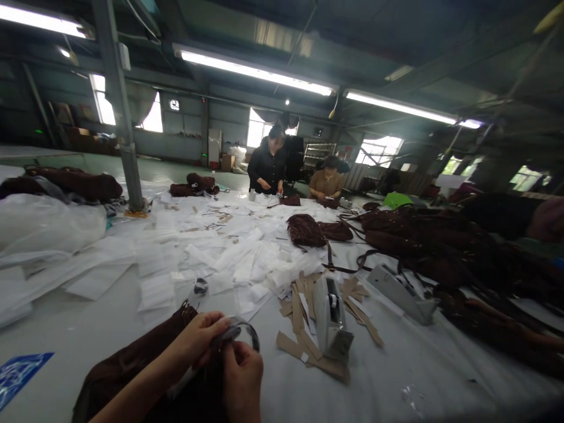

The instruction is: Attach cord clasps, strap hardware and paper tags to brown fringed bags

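My left hand is closed, thumb and fingers pinching the left side of a roll of clear tape. My right hand is closed too, its fingertips pinched at the roll's lower edge. Beneath both hands lies a dark brown bag on the white table; my forearm and hands cover part of it. A small dark and clear roll rests beyond the bag. To the right of my hands stands a grey tape dispenser among brown cardboard strips.
White paper sheets litter the table. A second grey dispenser and a heap of brown bags lie right. A blue printed packet is at left. A post rises at far left. Two people work across the table.
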A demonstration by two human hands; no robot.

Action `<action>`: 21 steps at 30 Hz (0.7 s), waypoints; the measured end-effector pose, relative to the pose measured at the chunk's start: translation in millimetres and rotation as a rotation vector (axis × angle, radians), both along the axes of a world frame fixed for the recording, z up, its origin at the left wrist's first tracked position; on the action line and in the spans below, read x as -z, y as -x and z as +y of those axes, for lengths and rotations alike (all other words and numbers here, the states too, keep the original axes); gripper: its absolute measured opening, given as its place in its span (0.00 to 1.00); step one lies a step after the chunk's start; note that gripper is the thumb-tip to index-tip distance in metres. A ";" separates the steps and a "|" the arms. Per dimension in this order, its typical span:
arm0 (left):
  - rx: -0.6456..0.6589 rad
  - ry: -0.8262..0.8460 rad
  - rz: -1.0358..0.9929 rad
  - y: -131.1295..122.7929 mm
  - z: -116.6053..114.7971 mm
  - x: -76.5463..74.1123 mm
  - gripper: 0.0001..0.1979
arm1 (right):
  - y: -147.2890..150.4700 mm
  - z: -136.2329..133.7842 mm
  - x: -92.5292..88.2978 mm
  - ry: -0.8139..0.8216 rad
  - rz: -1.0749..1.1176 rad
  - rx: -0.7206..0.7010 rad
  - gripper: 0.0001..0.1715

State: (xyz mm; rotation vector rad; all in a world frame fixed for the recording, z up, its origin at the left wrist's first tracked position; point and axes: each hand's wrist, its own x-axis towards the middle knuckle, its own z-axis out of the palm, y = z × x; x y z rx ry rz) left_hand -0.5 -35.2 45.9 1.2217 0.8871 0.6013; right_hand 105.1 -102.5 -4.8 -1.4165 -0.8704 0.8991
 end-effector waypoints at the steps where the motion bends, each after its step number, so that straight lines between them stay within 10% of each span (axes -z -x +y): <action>1: 0.004 -0.021 0.024 -1.4 -4.4 -0.2 0.21 | 3.9 0.8 1.9 -0.018 0.059 0.005 0.19; 6: -0.064 -0.256 -0.002 -8.7 -17.7 -2.8 0.18 | 14.6 5.2 -6.7 -0.078 0.554 0.024 0.15; 12: -0.101 -0.327 -0.008 0.2 -22.5 -4.7 0.18 | 6.0 -15.4 -10.5 0.062 0.934 -0.317 0.21; 21: -0.136 -0.545 0.122 -8.1 -41.9 -5.2 0.29 | 15.7 -5.4 -21.7 -0.064 1.001 -0.067 0.11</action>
